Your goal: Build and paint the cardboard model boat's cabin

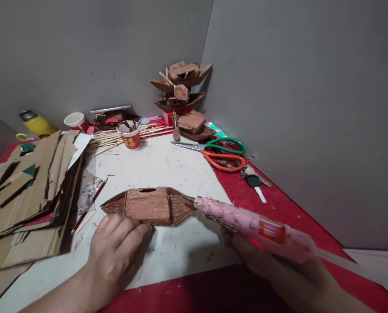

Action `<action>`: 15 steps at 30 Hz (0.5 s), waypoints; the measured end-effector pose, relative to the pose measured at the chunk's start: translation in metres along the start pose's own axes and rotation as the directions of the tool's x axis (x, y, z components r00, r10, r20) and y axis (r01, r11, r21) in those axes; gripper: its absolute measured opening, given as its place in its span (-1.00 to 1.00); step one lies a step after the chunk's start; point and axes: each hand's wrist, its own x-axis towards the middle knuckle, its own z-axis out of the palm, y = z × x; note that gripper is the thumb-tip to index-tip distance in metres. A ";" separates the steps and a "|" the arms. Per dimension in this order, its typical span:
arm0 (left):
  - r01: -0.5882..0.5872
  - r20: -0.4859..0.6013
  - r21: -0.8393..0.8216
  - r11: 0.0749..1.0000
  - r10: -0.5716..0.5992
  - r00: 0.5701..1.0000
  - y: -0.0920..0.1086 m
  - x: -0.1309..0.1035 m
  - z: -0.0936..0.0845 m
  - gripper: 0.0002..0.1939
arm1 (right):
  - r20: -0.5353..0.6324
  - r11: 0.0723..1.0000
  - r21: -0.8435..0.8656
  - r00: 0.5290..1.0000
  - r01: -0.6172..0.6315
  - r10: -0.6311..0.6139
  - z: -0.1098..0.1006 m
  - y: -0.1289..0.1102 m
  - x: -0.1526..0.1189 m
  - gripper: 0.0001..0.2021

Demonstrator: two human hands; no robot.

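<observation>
In the lower middle of the picture, the left hand [117, 245] has its fingers bent against the near edge of the brown model boat [148, 206]; how firmly they grip, I cannot tell. The right hand [262, 261], at lower right, is grasping the pink glue gun [249, 224], whose nozzle points to the boat's right end.

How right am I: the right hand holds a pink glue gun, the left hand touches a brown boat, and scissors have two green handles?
No: the head view shows the scissors with one green handle and one orange. The right hand holds the glue gun, and the left hand touches the boat.
</observation>
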 end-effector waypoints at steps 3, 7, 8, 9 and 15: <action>0.018 -0.010 -0.012 1.000 -0.018 1.000 0.000 0.002 0.001 -0.75 | 0.005 1.000 -0.001 1.000 -0.024 0.024 -0.001 0.000 0.000 -0.64; 0.064 -0.031 -0.020 0.998 -0.064 0.997 -0.001 0.005 0.002 -0.77 | -0.024 0.999 0.004 0.998 -0.050 0.050 0.000 -0.003 -0.001 -0.65; 0.072 -0.034 -0.013 0.997 -0.072 0.997 -0.002 0.006 0.002 -0.77 | -0.032 0.998 0.011 0.998 -0.054 0.054 0.000 -0.003 -0.001 -0.65; 0.075 -0.036 -0.009 0.997 -0.075 0.997 -0.002 0.006 0.002 -0.77 | -0.040 0.998 0.019 0.997 -0.059 0.060 0.000 -0.003 -0.002 -0.65; 0.085 -0.041 -0.038 0.996 -0.087 0.995 -0.002 0.005 0.003 -0.74 | -0.068 0.997 0.050 0.996 -0.059 0.063 0.002 -0.002 -0.004 -0.67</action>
